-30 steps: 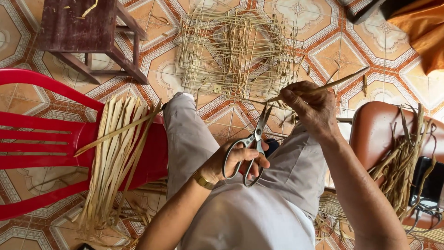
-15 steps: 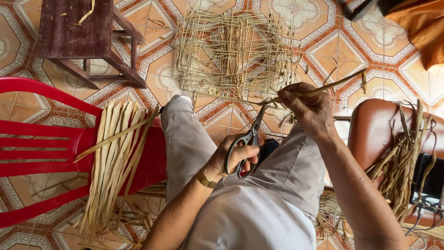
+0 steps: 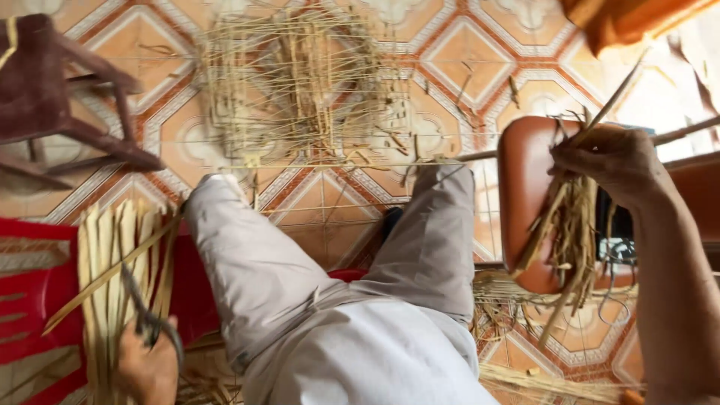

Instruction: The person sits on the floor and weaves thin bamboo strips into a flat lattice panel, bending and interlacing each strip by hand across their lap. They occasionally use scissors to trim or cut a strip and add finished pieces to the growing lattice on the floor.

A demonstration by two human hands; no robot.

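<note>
Left hand sits low at the near left, fingers wrapped through the handles of the scissors, blades pointing up over the flat strips laid on the red chair. Right hand is out at the right, closed in a pinch on a thin stick that slants up and away; below it hangs a loose bundle of fibres over the brown seat. Woven frame lies on the tiled floor at the far side, beyond the knees, well apart from both hands. Judgement: with the scissors at the strips, it is best to keep the blades closed and low, tips away from the leg, and let the handles rest on the pile rather than drop. The stick wants a firm pinch near its lower end so it doesn't whip or snag the hanging fibres. View is blurred, so exact finger positions are unclear.
</note>
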